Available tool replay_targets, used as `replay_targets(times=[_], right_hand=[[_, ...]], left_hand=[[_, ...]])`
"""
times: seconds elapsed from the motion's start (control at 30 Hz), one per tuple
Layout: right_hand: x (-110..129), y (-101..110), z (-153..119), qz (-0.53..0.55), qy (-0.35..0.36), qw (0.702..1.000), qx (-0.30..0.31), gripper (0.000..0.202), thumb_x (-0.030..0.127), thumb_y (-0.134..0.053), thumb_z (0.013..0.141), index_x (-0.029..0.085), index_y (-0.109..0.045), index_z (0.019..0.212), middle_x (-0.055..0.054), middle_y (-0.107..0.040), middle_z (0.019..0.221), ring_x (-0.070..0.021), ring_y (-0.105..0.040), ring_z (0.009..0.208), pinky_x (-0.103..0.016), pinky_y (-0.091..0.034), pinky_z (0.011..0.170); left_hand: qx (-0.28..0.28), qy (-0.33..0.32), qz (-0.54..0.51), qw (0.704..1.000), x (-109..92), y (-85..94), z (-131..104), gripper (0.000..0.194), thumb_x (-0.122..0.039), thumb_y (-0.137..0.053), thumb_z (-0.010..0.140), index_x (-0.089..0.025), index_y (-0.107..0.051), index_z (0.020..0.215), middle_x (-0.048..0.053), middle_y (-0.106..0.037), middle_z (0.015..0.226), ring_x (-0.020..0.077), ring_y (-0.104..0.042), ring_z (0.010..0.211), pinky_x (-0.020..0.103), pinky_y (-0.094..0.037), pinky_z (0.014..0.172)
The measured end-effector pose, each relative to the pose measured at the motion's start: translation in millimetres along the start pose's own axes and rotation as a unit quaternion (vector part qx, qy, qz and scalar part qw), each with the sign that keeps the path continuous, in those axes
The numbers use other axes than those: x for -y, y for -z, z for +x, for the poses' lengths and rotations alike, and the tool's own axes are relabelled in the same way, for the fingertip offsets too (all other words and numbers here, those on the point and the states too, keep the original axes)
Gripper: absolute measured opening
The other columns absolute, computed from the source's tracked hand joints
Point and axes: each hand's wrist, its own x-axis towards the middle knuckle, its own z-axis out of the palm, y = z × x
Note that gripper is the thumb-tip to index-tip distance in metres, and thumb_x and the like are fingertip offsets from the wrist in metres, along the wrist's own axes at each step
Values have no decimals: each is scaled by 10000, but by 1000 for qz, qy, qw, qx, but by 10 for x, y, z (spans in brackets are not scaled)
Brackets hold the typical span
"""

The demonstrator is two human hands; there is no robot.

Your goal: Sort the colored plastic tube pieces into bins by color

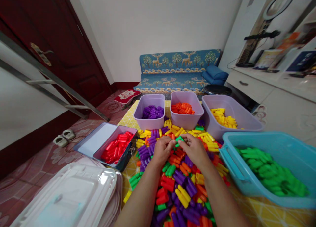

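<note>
Above a heap of mixed plastic building pieces (181, 194), my left hand (163, 148) and my right hand (194, 149) meet around a green plastic piece (179, 140). Fingertips of both hands pinch it from either side. Purple, yellow, red, orange and green pieces spread below and around my wrists. Beyond my hands stand a lilac bin of purple pieces (138, 116), a lilac bin of orange pieces (187, 121) and a lilac bin of yellow pieces (209, 121). Red pieces (117, 148) fill an open tin box at the left, and green pieces (271, 172) lie in a blue tub (247, 139) at the right.
Stacked clear lids (74, 187) lie at the front left. A yellow cloth (129, 116) covers the table. Behind it are a blue patterned sofa (172, 77) and a red stool (127, 97). A metal ladder (49, 79) leans at the left; a white cabinet (266, 88) stands right.
</note>
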Motion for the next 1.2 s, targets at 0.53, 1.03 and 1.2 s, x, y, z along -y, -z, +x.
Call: replay_targets(times=[0.53, 1.03, 1.2], right_hand=[[304, 622, -20, 485, 105, 758, -423, 103, 223, -508, 857, 201, -597, 904, -63, -641, 1190, -154, -593, 1172, -370, -383, 1097], [-80, 203, 80, 111, -18, 985, -132, 424, 471, -581, 794, 177, -623, 1097, -131, -711, 1045, -271, -656, 1017, -459, -482, 921], [-365, 12, 78, -163, 11, 987, -2, 502, 265, -567, 781, 200, -559, 1279, -128, -643, 1234, -291, -570, 1175, -488, -396, 1028]], left_hand=[[-148, 21, 29, 988, -47, 21, 9, 169, -246, -510, 892, -177, -664, 899, 52, -669, 890, 179, -613, 885, 301, -470, 824], [-323, 187, 301, 877, -94, 141, -32, 278, -257, -529, 846, -144, -533, 1100, 169, -525, 1234, 322, -441, 1205, 480, -346, 987], [-198, 181, 294, 917, -17, 163, -29, 194, -195, -510, 838, -205, -646, 975, 99, -630, 1099, 275, -574, 1029, 406, -417, 865]])
